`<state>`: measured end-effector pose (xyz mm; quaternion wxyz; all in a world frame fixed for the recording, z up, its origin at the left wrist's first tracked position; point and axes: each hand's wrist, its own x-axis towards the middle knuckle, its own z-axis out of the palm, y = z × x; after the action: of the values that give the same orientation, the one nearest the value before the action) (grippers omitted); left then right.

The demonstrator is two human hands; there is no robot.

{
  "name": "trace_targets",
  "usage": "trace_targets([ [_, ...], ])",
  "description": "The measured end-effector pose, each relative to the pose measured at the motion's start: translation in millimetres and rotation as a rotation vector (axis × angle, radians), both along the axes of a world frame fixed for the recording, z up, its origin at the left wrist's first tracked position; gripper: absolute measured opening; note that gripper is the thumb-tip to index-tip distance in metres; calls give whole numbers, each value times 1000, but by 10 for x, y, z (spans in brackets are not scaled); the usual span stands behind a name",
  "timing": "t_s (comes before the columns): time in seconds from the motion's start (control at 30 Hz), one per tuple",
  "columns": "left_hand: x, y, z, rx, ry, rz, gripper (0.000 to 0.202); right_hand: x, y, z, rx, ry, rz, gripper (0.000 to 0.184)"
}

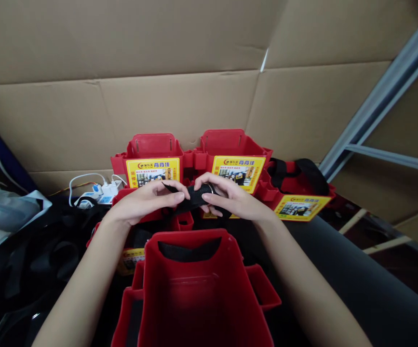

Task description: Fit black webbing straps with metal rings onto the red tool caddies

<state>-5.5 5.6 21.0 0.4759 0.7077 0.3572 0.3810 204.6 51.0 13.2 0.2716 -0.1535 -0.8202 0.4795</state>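
Both of my hands meet at the middle of the view over a black webbing strap. My left hand pinches the strap's left end with fingers closed. My right hand wraps its fingers round the strap's right end, where a small metal ring shows. Just below the hands stands an open red plastic bin with a black strap lying across its far inner edge.
Three red bins with yellow labels stand behind, against a cardboard wall. A white power strip with plugs lies at the left. Black bags pile at the left. A metal shelf frame rises at the right.
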Motion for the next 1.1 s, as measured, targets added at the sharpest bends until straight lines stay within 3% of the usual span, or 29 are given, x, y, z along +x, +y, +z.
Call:
trace_targets([
  [0.13,52,-21,11,134,69,111,27,-1,-31,23,35,-6,-46,28],
  [0.3,-8,22,6,205,376,110,36,0,-71,83,145,20,-104,27],
  [0.43,-124,37,54,277,515,109,38,29,-23,71,103,26,-128,16],
  [0.57,-305,-13,126,270,643,137,39,-6,21,16,79,50,-192,17],
  [0.67,-444,-124,182,301,749,89,33,-70,10,-8,81,36,-200,19],
  [0.77,-471,-242,235,427,697,94,26,-111,-27,-6,51,20,-181,21],
  [0.9,-261,-217,211,568,456,205,32,-123,-76,4,11,17,-111,19],
  [1.0,-83,-77,108,489,404,129,19,-127,-80,-1,25,38,-102,17],
  [1.1,-9,38,7,367,395,34,19,-127,-54,-8,78,98,-155,15],
])
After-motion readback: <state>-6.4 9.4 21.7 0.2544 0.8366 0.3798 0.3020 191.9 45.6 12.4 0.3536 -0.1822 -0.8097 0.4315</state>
